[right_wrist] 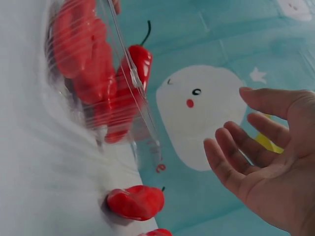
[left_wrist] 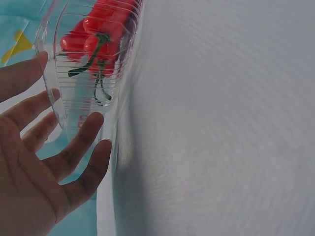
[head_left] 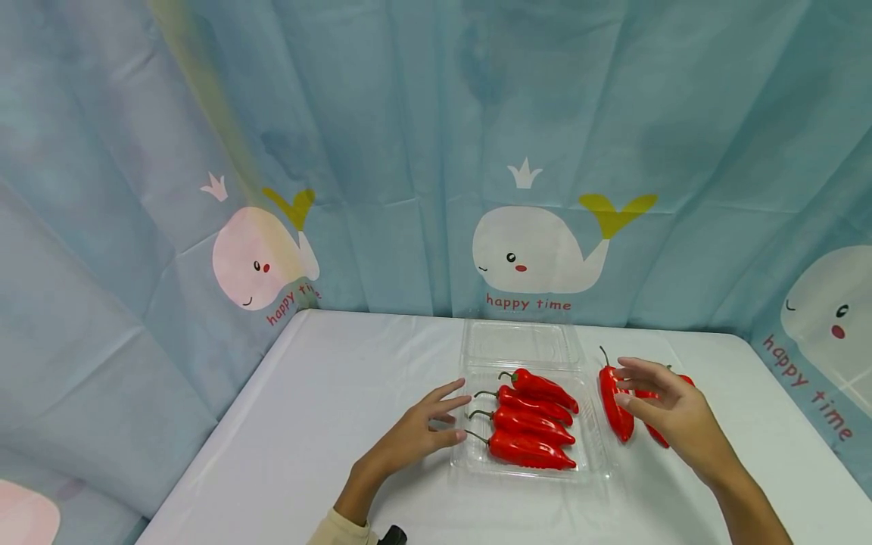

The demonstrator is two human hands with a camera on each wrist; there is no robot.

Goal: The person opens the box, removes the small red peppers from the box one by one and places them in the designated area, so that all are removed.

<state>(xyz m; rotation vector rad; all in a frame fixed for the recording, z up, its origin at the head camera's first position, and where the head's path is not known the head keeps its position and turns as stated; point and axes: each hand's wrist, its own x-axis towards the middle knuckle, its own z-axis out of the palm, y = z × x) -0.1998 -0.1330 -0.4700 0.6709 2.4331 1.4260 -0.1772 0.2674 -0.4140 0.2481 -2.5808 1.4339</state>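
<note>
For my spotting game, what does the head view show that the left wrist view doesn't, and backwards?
Only the head view: the right hand and the loose peppers beside the clear box.
Only the left wrist view: the left hand from its palm side.
Both: the left hand, the clear box and the red peppers inside it.

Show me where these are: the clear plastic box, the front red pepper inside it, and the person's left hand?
Clear plastic box (head_left: 594,445): head view, bare part along its right side.
Front red pepper (head_left: 528,451): head view, middle of its body.
Left hand (head_left: 417,434): head view, back of the hand.
</note>
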